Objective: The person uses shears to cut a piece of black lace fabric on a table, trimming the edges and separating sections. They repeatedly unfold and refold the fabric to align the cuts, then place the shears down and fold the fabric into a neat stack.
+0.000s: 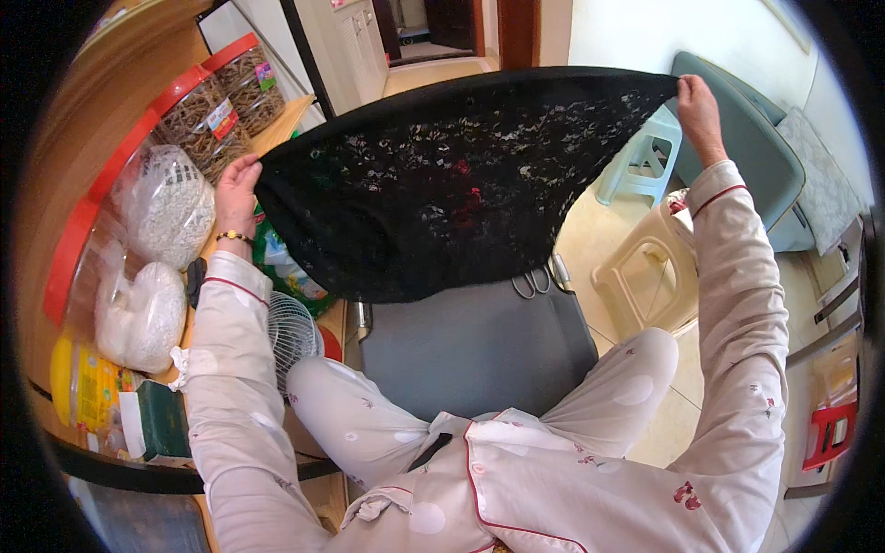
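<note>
A black lace cloth [429, 186] with a plain dark band along its top edge is stretched out in the air before me. Its upper left corner is pinched by my left hand [236, 193], which has a beaded bracelet at the wrist. My right hand [700, 114] grips the opposite corner, higher and farther out. Below the cloth lies a grey padded seat [477, 345] between my knees. The handles of a pair of scissors [532, 283] show on its far right part; the blades are hidden under the cloth's lower edge.
On the left, a wooden shelf holds red-lidded clear jars [197, 117], bags of white material [166, 207] and a green box [162, 422]. A small wire-guarded fan [290, 332] stands by my left knee. To the right are a beige plastic stool [650, 276], a light-blue stool [643, 162] and a blue-green sofa [740, 145].
</note>
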Demonstrator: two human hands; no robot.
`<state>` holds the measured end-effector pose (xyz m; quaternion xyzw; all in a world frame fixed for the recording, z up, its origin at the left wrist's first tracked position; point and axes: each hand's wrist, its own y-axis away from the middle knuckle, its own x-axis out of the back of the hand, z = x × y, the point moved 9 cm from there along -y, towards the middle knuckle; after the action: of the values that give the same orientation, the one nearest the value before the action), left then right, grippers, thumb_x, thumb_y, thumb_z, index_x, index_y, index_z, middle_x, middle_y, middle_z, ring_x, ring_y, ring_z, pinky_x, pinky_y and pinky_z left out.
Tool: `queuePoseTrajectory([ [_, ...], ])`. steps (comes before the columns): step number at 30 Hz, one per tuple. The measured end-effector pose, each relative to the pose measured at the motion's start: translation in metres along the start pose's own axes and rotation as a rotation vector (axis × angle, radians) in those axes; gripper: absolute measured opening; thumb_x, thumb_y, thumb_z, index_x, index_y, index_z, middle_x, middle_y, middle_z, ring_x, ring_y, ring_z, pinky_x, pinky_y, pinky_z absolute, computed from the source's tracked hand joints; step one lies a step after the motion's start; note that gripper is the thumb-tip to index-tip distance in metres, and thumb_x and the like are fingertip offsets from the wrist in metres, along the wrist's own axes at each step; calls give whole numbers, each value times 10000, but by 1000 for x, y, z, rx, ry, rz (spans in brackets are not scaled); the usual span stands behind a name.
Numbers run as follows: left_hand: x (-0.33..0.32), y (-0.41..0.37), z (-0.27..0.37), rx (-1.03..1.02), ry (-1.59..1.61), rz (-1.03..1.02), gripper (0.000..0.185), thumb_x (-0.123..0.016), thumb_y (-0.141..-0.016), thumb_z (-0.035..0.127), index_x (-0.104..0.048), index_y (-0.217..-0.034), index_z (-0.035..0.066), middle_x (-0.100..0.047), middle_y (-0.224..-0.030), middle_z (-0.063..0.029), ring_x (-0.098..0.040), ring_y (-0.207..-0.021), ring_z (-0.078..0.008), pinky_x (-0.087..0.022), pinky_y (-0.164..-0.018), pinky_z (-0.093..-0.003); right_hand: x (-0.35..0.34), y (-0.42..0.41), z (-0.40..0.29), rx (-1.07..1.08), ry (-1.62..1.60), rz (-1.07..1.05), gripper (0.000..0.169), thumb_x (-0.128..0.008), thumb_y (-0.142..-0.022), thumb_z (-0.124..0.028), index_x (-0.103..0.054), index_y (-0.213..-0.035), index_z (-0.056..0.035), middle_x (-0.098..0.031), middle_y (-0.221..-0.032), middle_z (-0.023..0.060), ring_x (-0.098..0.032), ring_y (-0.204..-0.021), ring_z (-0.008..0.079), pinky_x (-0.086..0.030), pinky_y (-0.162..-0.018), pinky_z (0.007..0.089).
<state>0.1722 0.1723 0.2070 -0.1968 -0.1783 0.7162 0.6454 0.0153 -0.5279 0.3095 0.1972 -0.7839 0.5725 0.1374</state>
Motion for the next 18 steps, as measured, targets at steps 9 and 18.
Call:
queuePoseTrajectory([
  [9, -1, 121, 13, 125, -205, -240, 160, -576, -830, 25, -571, -991, 30, -582, -963, -5, -525, -880, -74, -416, -800, -211, 86, 101, 27, -28, -289, -148, 217, -453, -942, -134, -565, -1082, -13, -582, -854, 27, -509, -695, 80, -432, -641, 212],
  [18, -53, 312, -95, 703, -572, -950, 100, -619, -746, 3, -608, -845, 4, -620, -747, -39, -590, -713, -110, -475, -660, -229, 15, 304, 95, -514, -236, -1165, 182, -530, -886, -139, -561, -935, 34, -575, -746, 56, -556, -654, 123, -469, -616, 254],
])
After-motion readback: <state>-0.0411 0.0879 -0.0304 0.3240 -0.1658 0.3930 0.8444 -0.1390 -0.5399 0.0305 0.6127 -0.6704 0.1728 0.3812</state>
